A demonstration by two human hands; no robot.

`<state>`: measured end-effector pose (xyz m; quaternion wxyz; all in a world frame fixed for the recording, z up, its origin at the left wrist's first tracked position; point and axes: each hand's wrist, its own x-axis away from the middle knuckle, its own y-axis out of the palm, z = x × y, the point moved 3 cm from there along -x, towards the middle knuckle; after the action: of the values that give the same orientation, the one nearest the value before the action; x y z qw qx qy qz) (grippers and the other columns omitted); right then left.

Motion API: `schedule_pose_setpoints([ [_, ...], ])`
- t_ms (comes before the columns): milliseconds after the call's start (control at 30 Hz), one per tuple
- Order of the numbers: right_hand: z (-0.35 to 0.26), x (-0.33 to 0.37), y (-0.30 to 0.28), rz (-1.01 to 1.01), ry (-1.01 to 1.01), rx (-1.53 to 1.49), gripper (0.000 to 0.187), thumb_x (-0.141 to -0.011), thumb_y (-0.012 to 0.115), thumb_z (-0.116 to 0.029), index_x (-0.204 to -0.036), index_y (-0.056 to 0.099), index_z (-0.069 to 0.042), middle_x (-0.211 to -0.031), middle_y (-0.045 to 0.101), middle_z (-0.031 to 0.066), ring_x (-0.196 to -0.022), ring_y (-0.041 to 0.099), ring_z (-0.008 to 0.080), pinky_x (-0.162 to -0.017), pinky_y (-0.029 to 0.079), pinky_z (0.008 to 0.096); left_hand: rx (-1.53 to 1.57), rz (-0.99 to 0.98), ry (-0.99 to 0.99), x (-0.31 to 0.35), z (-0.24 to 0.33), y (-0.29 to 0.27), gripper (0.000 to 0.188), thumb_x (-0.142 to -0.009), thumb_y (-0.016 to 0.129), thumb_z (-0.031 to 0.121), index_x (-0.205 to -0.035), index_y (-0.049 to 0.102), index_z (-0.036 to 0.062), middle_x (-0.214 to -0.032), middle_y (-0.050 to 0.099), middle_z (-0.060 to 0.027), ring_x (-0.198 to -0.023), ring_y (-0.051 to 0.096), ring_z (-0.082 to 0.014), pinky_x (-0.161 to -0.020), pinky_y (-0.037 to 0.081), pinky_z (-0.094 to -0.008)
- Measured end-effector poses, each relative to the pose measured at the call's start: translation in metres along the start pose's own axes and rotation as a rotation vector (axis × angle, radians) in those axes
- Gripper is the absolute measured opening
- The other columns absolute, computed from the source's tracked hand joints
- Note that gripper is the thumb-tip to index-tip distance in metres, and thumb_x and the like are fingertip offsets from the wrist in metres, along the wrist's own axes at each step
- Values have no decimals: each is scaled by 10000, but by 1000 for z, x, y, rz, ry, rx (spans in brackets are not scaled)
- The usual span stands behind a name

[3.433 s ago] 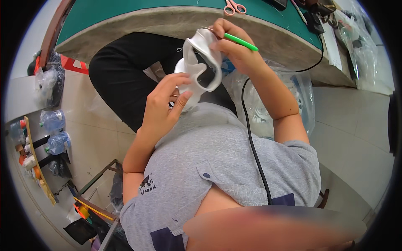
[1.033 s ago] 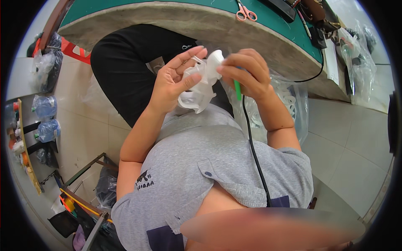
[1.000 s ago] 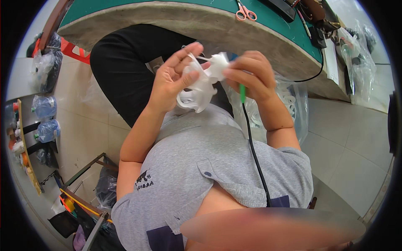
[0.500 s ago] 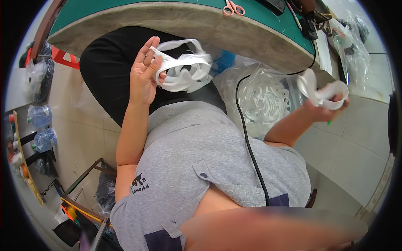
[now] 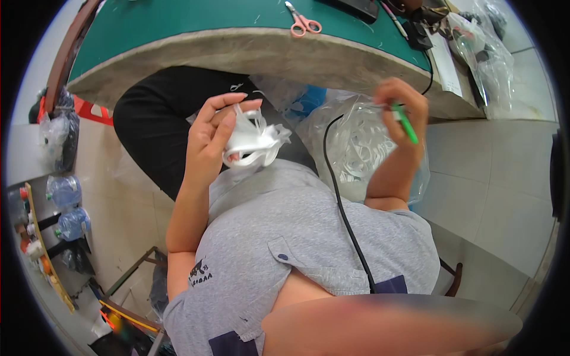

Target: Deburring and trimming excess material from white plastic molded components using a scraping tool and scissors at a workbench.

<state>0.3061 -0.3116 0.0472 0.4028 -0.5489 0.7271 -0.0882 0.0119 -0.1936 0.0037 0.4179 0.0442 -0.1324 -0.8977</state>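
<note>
My left hand (image 5: 211, 133) is closed on a bunch of white looped fabric strips (image 5: 256, 145), held above my lap. Loops hang out past the fingertips, and a thumb presses on them. Over to the right, my right hand (image 5: 407, 107) is raised above a clear plastic bag (image 5: 317, 127). Its fingers are curled round a slim green-handled tool (image 5: 406, 126); the working end is blurred and hard to make out. More white loops (image 5: 371, 145) lie inside the bag, partly hidden by my right forearm.
Pink-handled scissors (image 5: 306, 25) lie on the green-topped table (image 5: 196, 21) ahead. A black cable (image 5: 338, 196) runs down across my shirt. Blue plastic bottles (image 5: 72, 222) stand at the left, and a clear plastic wrapper (image 5: 487, 53) is at the far right.
My right hand has moved left and up, over the bag; the white loop it held is gone from it. The left hand's bunch has come closer to my body.
</note>
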Motion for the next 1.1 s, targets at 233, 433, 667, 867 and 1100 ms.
schedule_pose_setpoints([
  [233, -44, -41, 131, -256, -211, -457, 272, -755, 751, -196, -865, 551, -49, -810, 598, 77, -730, 587, 251, -647, 464, 328, -114, 62, 159, 11, 11, 10, 350, -994, 446, 215, -1276, 432, 7, -1111, 581, -115, -869, 579, -91, -644, 463, -176],
  [433, -52, -47, 144, -300, -32, -589, 345, -781, 764, -227, -758, 462, -62, -779, 562, 68, -681, 524, 205, -600, 430, 300, -79, 128, 207, 6, -2, -15, 505, -979, 488, 318, -1340, 336, -1, -1159, 495, -116, -1073, 510, -179, -935, 411, -303],
  [667, -56, -54, 138, -19, -80, -907, 289, -790, 745, -70, -813, 458, -54, -957, 580, 81, -876, 538, 111, -767, 450, 252, -158, -58, 25, 7, -58, -45, 676, -742, 806, 302, -1258, 507, -18, -1155, 594, -41, -1074, 565, -159, -932, 434, -309],
  [867, -34, -48, 136, -61, 72, -680, 256, -776, 746, -38, -895, 520, -55, -1028, 568, 37, -911, 519, 100, -796, 441, 252, 303, 137, 199, 7, -23, -39, 548, -840, 688, 147, -1301, 440, -18, -1173, 580, -106, -1117, 552, -201, -977, 418, -336],
  [1100, -33, -39, 140, -189, 162, -751, 275, -769, 758, -28, -918, 528, -43, -1084, 557, 68, -920, 522, 111, -805, 448, 246, 173, 340, 270, 9, -20, -43, 211, -888, 615, 130, -1046, 602, -9, -983, 639, -70, -836, 600, -105, -788, 470, -238],
])
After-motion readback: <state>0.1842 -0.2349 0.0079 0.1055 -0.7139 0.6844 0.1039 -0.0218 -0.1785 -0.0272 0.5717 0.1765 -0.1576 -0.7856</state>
